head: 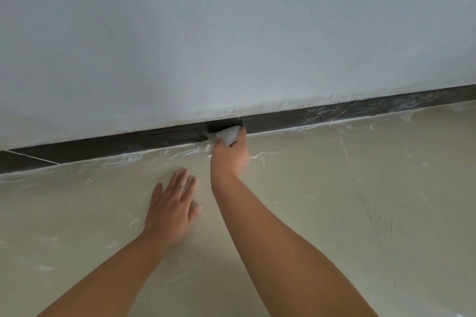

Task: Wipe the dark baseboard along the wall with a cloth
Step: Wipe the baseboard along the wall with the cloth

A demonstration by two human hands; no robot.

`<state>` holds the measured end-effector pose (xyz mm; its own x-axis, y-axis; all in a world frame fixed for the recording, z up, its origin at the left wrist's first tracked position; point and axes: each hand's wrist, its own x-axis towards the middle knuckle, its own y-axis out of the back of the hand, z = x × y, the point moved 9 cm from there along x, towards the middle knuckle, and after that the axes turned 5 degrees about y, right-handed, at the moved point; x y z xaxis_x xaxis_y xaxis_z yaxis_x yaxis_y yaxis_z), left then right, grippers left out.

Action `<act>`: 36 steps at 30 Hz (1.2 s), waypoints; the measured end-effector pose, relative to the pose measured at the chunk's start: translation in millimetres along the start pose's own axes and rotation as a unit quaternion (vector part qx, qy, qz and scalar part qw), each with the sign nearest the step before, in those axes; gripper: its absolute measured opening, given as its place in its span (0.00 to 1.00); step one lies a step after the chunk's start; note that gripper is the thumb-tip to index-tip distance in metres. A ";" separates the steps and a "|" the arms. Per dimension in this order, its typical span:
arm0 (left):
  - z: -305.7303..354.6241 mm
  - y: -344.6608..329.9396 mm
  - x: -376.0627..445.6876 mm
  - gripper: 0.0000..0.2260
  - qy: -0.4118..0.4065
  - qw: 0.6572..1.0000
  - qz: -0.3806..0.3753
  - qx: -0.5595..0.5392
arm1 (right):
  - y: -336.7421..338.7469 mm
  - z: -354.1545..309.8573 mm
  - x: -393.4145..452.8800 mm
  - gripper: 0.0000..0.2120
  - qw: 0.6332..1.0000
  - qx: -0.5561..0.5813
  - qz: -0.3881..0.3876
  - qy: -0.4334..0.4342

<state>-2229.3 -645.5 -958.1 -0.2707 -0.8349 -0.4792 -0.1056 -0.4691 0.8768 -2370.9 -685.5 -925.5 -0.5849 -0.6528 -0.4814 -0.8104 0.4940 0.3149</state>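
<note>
The dark baseboard (283,117) runs along the foot of the wall (231,33), showing pale smears right of the hand and a duller face to the left, with one cleaner black patch just above the cloth. The left hand (172,210) lies spread flat on the floor (334,201). The right hand (230,153) grips the white cloth (228,135) against the baseboard mid-run, so I judge most of the length remains.

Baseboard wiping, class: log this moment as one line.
right hand: grips cloth against baseboard | left hand: flat on floor
</note>
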 end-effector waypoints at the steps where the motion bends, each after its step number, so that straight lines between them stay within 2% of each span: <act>1: 0.4 1.7 0.7 0.27 0.003 1.000 -0.004 0.006 | -4.3 0.6 -3.8 0.28 1.000 -0.002 -0.013 0.007; 3: 4.6 8.4 2.3 0.25 -0.008 1.000 0.009 -0.008 | 8.3 0.0 4.3 0.28 1.000 -0.004 0.002 0.009; 5: 6.5 16.8 2.7 0.23 -0.031 0.999 0.042 0.009 | 41.2 -1.3 24.4 0.28 0.998 0.005 0.059 -0.004; 8: 7.1 22.2 -0.4 0.25 -0.042 0.998 0.030 0.027 | 93.3 -3.8 52.1 0.29 0.990 0.016 0.139 -0.004; 11: 6.6 17.5 -0.1 0.25 -0.060 0.997 0.028 0.030 | 113.6 -3.8 62.9 0.29 0.984 0.032 0.175 -0.004; 15: 5.2 17.3 -1.1 0.26 -0.076 0.996 0.031 0.022 | 88.4 -4.0 51.3 0.29 0.988 0.030 0.153 -0.016; 18: -2.5 17.4 -3.1 0.34 -0.070 0.997 0.023 -0.002 | 47.6 -4.2 26.3 0.28 0.997 -0.019 0.080 -0.006; 22: -22.2 17.3 -6.8 0.34 -0.045 0.999 0.022 -0.008 | -10.3 -1.3 -5.2 0.28 0.996 -0.069 -0.040 0.033; 25: -36.8 20.0 -8.4 0.35 -0.029 0.999 0.032 -0.005 | -28.3 -3.8 -18.5 0.28 0.992 -0.067 -0.087 0.055; 27: -44.0 21.5 -8.4 0.35 -0.023 0.999 0.039 -0.004 | -21.6 -9.7 -19.4 0.28 0.994 -0.059 -0.070 0.060; 32: -52.4 19.2 -9.1 0.35 -0.021 0.999 0.042 -0.004 | 34.2 -27.7 -2.7 0.25 0.996 0.006 0.058 0.072; 36: -56.6 14.8 -10.6 0.36 -0.017 0.999 0.040 -0.008 | 40.1 -37.7 -8.7 0.27 0.993 0.004 0.074 0.094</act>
<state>-2173.8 -659.9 -942.3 -0.3097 -0.8597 -0.4063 -0.0682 -0.4061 0.9113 -2399.4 -681.6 -877.8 -0.6937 -0.6679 -0.2697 -0.7157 0.5965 0.3633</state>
